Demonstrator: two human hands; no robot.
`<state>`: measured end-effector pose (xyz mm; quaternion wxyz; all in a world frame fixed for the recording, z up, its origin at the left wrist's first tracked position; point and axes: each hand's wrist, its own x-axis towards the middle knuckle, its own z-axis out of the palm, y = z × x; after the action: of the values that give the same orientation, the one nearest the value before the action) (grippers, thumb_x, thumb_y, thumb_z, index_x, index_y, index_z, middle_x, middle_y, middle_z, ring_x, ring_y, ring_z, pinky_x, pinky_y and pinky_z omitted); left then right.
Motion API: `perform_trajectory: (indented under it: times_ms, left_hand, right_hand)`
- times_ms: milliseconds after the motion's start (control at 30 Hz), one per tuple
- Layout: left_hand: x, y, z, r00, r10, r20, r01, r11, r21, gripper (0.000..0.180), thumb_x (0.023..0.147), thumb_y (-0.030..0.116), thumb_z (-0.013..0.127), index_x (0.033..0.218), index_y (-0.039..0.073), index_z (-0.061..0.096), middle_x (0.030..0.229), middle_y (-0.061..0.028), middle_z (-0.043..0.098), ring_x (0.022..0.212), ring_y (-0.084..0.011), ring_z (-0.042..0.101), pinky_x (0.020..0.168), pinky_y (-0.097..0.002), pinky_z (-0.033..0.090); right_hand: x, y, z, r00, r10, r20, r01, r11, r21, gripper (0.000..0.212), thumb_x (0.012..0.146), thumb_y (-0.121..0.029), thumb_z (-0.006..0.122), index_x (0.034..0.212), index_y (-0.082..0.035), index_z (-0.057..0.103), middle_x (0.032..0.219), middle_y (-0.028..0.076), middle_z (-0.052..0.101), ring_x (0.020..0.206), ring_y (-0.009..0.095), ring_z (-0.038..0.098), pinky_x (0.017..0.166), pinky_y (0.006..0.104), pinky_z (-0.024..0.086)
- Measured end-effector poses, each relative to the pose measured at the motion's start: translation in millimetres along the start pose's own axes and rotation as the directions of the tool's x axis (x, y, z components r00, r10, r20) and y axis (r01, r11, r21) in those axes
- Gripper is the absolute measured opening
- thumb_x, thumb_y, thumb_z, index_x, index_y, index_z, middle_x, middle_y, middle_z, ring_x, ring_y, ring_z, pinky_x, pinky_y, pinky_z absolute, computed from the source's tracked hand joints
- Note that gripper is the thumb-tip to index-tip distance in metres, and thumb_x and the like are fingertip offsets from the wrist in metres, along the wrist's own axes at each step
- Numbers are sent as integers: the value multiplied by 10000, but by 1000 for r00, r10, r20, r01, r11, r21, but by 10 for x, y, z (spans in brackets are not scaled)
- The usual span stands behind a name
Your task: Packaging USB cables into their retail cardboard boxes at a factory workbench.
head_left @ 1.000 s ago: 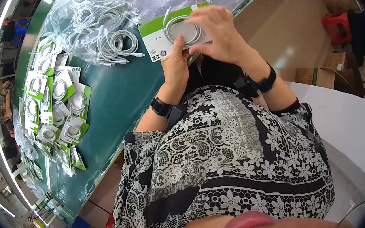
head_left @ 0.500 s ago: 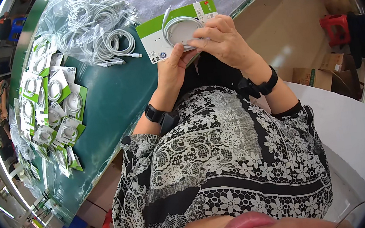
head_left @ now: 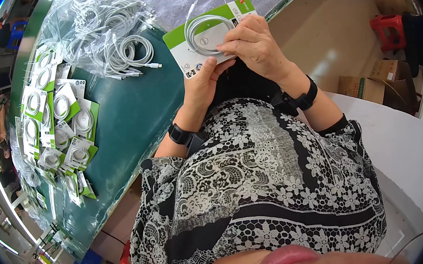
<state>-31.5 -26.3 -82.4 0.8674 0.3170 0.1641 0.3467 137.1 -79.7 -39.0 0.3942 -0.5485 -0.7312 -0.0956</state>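
Green desk [head_left: 124, 103] fills the left, with a red stool [head_left: 387, 31] and cardboard boxes [head_left: 368, 88] on the floor to the right. At the desk's near edge, the left hand [head_left: 200, 87] grips a green and white card [head_left: 181, 56] by its lower edge, thumb in front. Its coiled white cable [head_left: 191, 39] lies against the card's face. Bent fingers of the right hand [head_left: 259, 45] gather at the coil's lower right; whether they pinch it, I cannot tell. Carded cables [head_left: 58, 113] lie heaped at left; loose cables [head_left: 132, 52] and plastic bags [head_left: 62, 37] lie beyond.
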Motion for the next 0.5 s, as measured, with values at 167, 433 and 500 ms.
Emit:
perform_trajectory:
  times_ms: [167, 433, 500]
  left_hand:
    - [47, -4, 143, 988, 26, -150, -9, 994, 113, 303, 959, 130, 538, 1220, -17, 490, 1094, -133, 615, 936, -229, 653, 748, -339, 597]
    - [-32, -70, 35, 967, 53, -249, -8, 984, 179, 249, 942, 101, 487, 1157, -23, 512, 995, -139, 635, 809, -225, 665, 633, -329, 591]
    - [-61, -33, 34, 959, 57, -278, -7, 984, 178, 256, 939, 92, 491, 1170, -19, 501, 1010, -139, 630, 810, -227, 665, 632, -327, 590]
  right_hand:
    - [-1, -16, 25, 1000, 10, 4, -10, 1000, 6, 143, 707, -116, 679, 840, -154, 714, 880, -68, 618, 849, 152, 534, 868, 319, 370]
    - [-87, -36, 115, 996, 58, 62, -70, 977, 200, 151, 699, -139, 742, 834, -153, 676, 866, -29, 610, 877, 198, 539, 853, 333, 392]
    - [-95, -16, 166, 994, 70, 89, -92, 957, 276, 208, 715, -140, 743, 905, -143, 659, 878, -11, 613, 934, 222, 554, 867, 355, 400]
